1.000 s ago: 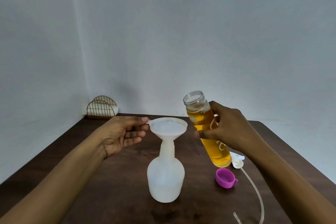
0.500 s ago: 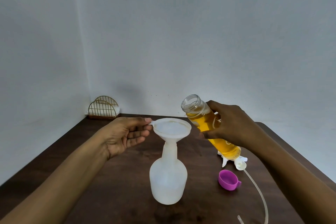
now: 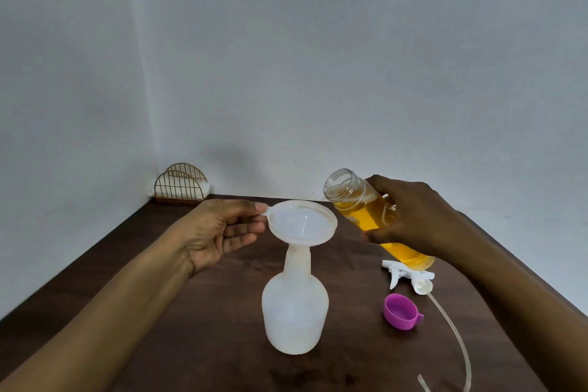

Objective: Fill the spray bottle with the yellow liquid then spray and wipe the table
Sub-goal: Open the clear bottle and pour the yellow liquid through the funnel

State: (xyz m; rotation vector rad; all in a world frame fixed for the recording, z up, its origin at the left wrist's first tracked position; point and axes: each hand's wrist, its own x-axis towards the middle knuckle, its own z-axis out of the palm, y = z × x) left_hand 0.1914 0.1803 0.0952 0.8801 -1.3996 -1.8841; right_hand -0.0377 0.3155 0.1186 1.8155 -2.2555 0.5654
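Observation:
A translucent white spray bottle [image 3: 294, 309] stands upright on the dark wooden table [image 3: 206, 344], with a white funnel [image 3: 302, 222] seated in its neck. My left hand [image 3: 219, 232] pinches the funnel's small tab at its left rim. My right hand [image 3: 410, 216] grips a clear bottle of yellow liquid [image 3: 366, 210], tilted with its open mouth up and to the left, just right of the funnel. No liquid is leaving the mouth. The white trigger sprayer head [image 3: 409, 277] with its long clear tube [image 3: 451, 331] lies on the table to the right.
A purple cap [image 3: 401, 311] lies open side up right of the spray bottle. A gold wire napkin holder [image 3: 181, 184] with white napkins stands in the far left corner against the wall. The table's edges run along both sides.
My right hand has lifted the yellow bottle higher and tilted it further towards the funnel. The left hand stays on the funnel's tab.

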